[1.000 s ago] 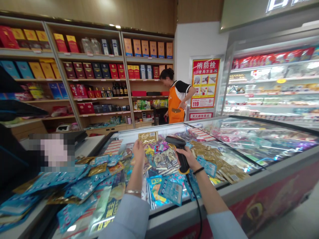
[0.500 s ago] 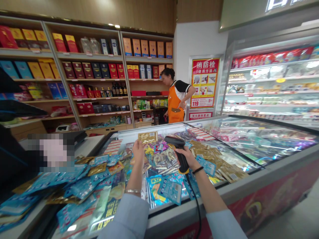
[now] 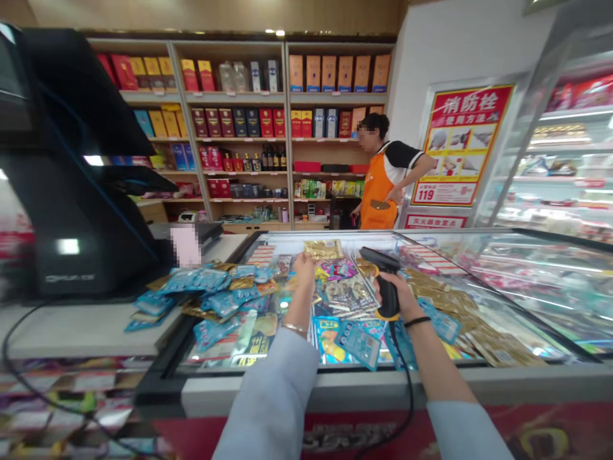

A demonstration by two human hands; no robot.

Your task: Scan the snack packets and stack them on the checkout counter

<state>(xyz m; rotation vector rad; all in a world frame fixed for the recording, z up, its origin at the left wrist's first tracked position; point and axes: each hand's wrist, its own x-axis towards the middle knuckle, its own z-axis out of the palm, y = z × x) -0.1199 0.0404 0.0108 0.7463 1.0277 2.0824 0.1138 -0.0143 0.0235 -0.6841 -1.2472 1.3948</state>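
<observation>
My left hand [image 3: 304, 267] is raised over a chest freezer's glass lid [image 3: 483, 268] and pinches the corner of a gold snack packet [image 3: 324, 249], held up flat. My right hand [image 3: 401, 295] grips the handle of a black barcode scanner [image 3: 383, 275], whose head points toward the gold packet. The scanner's black cable [image 3: 407, 396] hangs down past my wrist. Under both hands lie several blue, gold and printed snack packets [image 3: 352, 297] spread over the lid.
A black checkout terminal [image 3: 71, 185] stands on the counter at left, with blue packets [image 3: 201, 284] beside it. A person in an orange apron [image 3: 380, 182] stands by shelves of boxed goods [image 3: 239, 121]. A refrigerated display [image 3: 560, 160] runs along the right.
The view has swung left and pulled back, bringing the checkout terminal into sight. Both hands keep the same grips on the gold packet and the scanner.
</observation>
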